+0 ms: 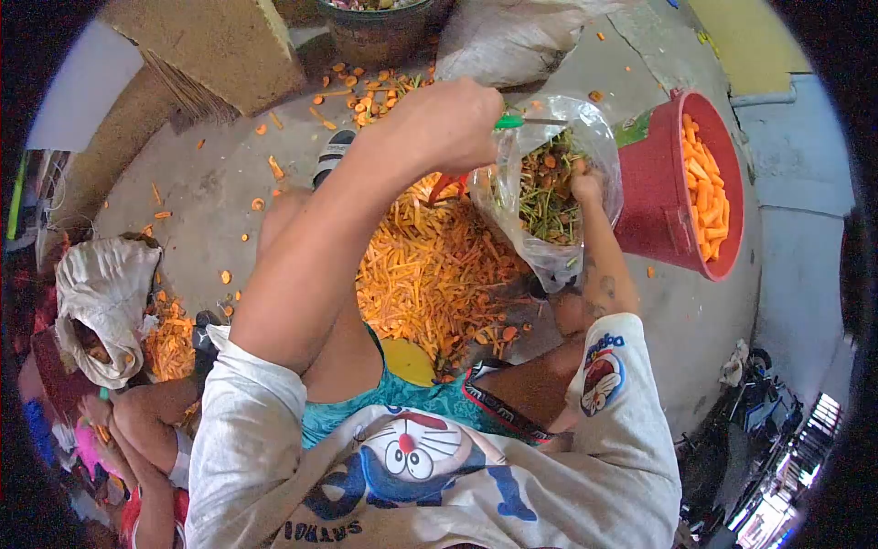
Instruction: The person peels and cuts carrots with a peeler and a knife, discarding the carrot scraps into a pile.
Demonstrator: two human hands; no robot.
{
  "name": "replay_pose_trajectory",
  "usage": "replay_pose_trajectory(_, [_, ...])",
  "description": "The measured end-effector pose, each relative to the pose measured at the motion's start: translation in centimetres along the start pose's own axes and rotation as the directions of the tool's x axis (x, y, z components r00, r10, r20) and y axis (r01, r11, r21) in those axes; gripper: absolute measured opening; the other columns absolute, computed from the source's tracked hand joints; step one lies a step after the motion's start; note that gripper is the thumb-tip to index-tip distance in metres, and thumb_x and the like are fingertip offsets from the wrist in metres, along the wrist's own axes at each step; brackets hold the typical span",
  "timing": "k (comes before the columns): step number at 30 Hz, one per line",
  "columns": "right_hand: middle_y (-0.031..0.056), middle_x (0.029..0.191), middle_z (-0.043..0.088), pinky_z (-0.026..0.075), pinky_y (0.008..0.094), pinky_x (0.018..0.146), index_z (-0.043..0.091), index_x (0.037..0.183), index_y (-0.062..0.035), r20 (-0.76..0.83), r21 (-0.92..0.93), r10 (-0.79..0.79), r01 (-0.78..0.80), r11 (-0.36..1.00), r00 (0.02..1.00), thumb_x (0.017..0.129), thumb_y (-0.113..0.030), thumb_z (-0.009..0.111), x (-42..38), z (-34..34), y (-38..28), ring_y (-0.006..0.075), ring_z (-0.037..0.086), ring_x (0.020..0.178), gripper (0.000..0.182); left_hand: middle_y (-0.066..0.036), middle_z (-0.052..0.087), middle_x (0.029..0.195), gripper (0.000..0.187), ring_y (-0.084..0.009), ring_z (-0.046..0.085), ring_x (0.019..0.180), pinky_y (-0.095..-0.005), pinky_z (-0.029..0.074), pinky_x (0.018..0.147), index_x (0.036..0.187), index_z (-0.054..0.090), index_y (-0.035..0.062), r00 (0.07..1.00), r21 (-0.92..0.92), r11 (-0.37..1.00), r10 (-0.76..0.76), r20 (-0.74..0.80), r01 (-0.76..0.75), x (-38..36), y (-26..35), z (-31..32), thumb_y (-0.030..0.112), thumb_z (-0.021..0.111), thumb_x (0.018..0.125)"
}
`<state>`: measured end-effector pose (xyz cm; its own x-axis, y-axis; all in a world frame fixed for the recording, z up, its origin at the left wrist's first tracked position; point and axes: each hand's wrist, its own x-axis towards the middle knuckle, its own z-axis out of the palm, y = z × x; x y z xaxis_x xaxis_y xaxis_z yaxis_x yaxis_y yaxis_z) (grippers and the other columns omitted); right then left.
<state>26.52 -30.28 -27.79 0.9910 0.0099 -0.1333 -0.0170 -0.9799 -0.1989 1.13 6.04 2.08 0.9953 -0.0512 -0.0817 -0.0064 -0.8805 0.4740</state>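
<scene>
The person has two hands, the left (462, 123) with one green-handled blade (510, 121), the right (587, 188) in one clear plastic bag (599, 128). Around them are one red bucket (654, 188), one dark tub (380, 38), two sacks, a white one (512, 41) and a cream one (108, 279), and one co-worker (154, 476). The orange sticks (704, 192) in the bucket and orange strips (412, 270) on the floor are too many to count.

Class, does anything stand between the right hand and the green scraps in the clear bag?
Nothing visible does: the right hand is in the mouth of the clear bag, close against the green scraps. The knife in the left hand reaches across the far side, off that short path.
</scene>
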Motion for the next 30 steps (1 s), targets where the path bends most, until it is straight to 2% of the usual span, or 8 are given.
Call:
replay_pose_trajectory(5, [0.0289, 0.116, 0.068, 0.049, 0.0480, 0.097, 0.066, 0.119, 0.0048, 0.027, -0.040, 0.009, -0.008, 0.999, 1.000, 0.097, -0.056, 0.053, -3.5, -3.7, -2.9, 0.0455, 0.064, 0.113, 0.066, -0.030, 0.069, 0.087, 0.024, -0.0440, 0.071, 0.084, -0.0504, 0.058, 0.077, 0.089, 0.070, -0.0067, 0.999, 0.004, 1.000, 0.024, -0.021, -0.024, 0.3, -0.4, 0.4, 0.010, 0.062, 0.073])
replay_pose_trajectory(8, [0.0194, 0.113, 0.071, 0.052, 0.0466, 0.091, 0.065, 0.119, 0.0042, 0.134, 0.383, -0.052, -0.003, 0.924, 0.990, 0.097, -0.042, 0.062, -7.6, -8.1, -5.3, 0.0351, 0.069, 0.106, 0.051, -0.029, 0.071, 0.090, 0.026, -0.0416, 0.072, 0.085, -0.0489, 0.059, 0.076, 0.091, 0.073, -0.0066, 0.998, 0.008, 0.999, 0.035, -0.049, -0.035, 0.1, 0.7, 1.0, 0.010, 0.063, 0.073])
replay_pose_trajectory(10, [0.0085, 0.110, 0.070, 0.054, 0.0336, 0.081, 0.068, 0.115, -0.0001, 0.336, 0.855, -0.142, -0.238, 0.460, 0.931, 0.093, -0.021, 0.072, -10.5, -11.0, -6.7, 0.0187, 0.068, 0.095, 0.031, -0.029, 0.071, 0.090, 0.027, -0.0417, 0.072, 0.085, -0.0491, 0.059, 0.076, 0.092, 0.073, -0.0067, 0.997, -0.003, 0.999, 0.046, -0.069, -0.046, -0.1, 1.6, 1.7, 0.009, 0.063, 0.073])
replay_pose_trajectory(13, [0.0080, 0.115, 0.069, 0.054, 0.0316, 0.080, 0.063, 0.126, 0.0003, 0.272, 0.948, -0.335, -0.192, 0.254, 0.902, 0.096, -0.017, 0.069, -16.7, -17.6, -8.7, 0.0174, 0.067, 0.098, 0.035, -0.029, 0.071, 0.088, 0.025, -0.0423, 0.072, 0.083, -0.0498, 0.059, 0.076, 0.090, 0.071, -0.0065, 0.993, 0.010, 0.996, 0.088, -0.082, -0.087, -0.4, 3.1, 2.8, 0.010, 0.063, 0.073])
replay_pose_trajectory(17, [0.0088, 0.113, 0.070, 0.053, 0.0304, 0.083, 0.064, 0.124, 0.0045, 0.076, 0.985, -0.353, -0.015, 0.174, 0.933, 0.093, -0.020, 0.073, -23.8, -21.1, -10.2, 0.0159, 0.067, 0.097, 0.040, -0.029, 0.069, 0.088, 0.032, -0.0451, 0.070, 0.085, -0.0527, 0.056, 0.079, 0.099, 0.065, -0.0034, 0.989, -0.036, 0.994, 0.103, -0.105, -0.108, -0.7, 5.8, 3.6, 0.020, 0.070, 0.077])
replay_pose_trajectory(19, [0.0090, 0.106, 0.073, 0.052, 0.0287, 0.084, 0.067, 0.118, 0.0078, -0.133, 0.854, -0.361, 0.291, 0.431, 0.923, 0.091, -0.021, 0.076, -26.0, -21.1, -10.1, 0.0141, 0.067, 0.093, 0.041, -0.029, 0.069, 0.088, 0.032, -0.0449, 0.070, 0.085, -0.0527, 0.056, 0.079, 0.099, 0.064, -0.0036, 0.989, -0.055, 0.991, 0.115, -0.096, -0.121, -1.1, 7.1, 4.2, 0.019, 0.070, 0.077])
replay_pose_trajectory(23, [0.0084, 0.095, 0.074, 0.053, 0.0288, 0.081, 0.071, 0.110, 0.0065, -0.157, 0.725, -0.380, 0.368, 0.583, 0.911, 0.087, -0.017, 0.079, -27.6, -20.0, -9.2, 0.0122, 0.066, 0.085, 0.034, -0.029, 0.070, 0.087, 0.032, -0.0447, 0.070, 0.085, -0.0518, 0.057, 0.080, 0.099, 0.064, -0.0057, 0.991, -0.019, 0.991, 0.134, 0.000, -0.134, -1.2, 8.0, 5.6, 0.016, 0.070, 0.076])
replay_pose_trajectory(30, [0.0061, 0.107, 0.069, 0.053, 0.0280, 0.084, 0.066, 0.120, 0.0046, -0.397, 0.889, -0.217, 0.432, 0.150, 0.892, 0.086, -0.015, 0.080, -27.9, -21.4, -8.1, 0.0121, 0.064, 0.095, 0.042, -0.029, 0.071, 0.096, 0.029, -0.0426, 0.070, 0.092, -0.0482, 0.056, 0.080, 0.097, 0.070, -0.0040, 0.996, 0.025, 1.000, -0.010, 0.084, 0.008, 1.5, 5.7, 7.1, 0.017, 0.068, 0.078])
